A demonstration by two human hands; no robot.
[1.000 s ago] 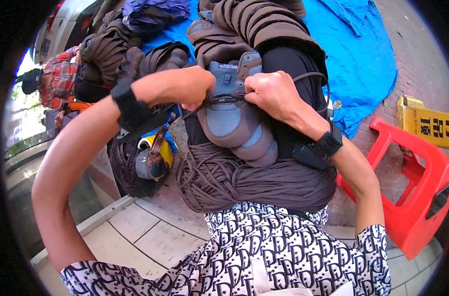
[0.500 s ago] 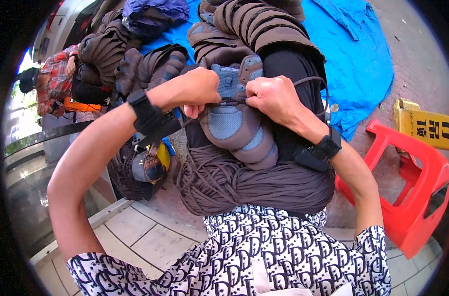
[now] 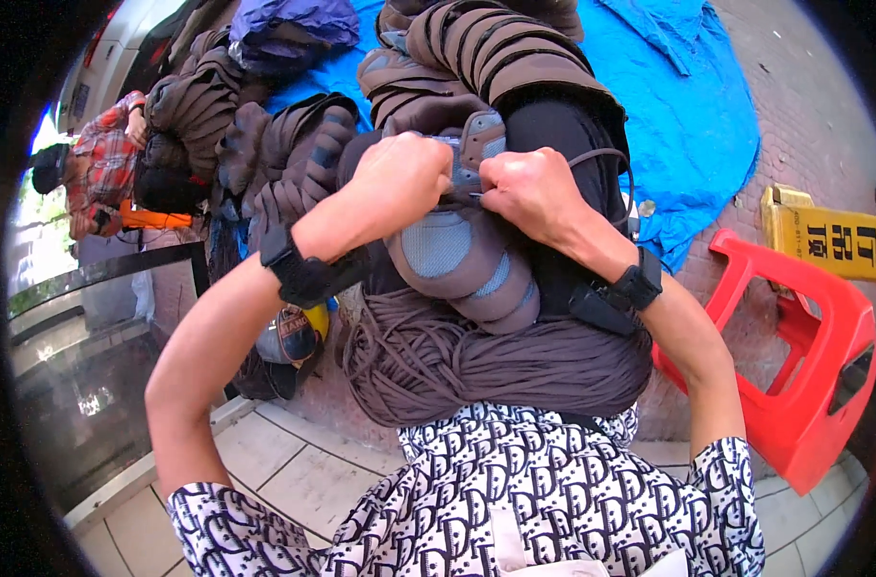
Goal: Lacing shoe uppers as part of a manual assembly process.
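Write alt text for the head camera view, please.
Left hand and right hand, fingers curled, work close together at a brown-and-blue shoe upper. A thick bundle of brown laces lies nearer the body; stacked shoe uppers, a blue tarp and a red stool surround.

At three o'clock, a yellow box (image 3: 827, 231) bears large dark characters, with a line of smaller print beside them. At six o'clock, the wearer's white top (image 3: 553, 481) repeats black letter shapes all over. Between eight and nine o'clock, a dark label (image 3: 296, 329) carries small pale lettering, partly legible.
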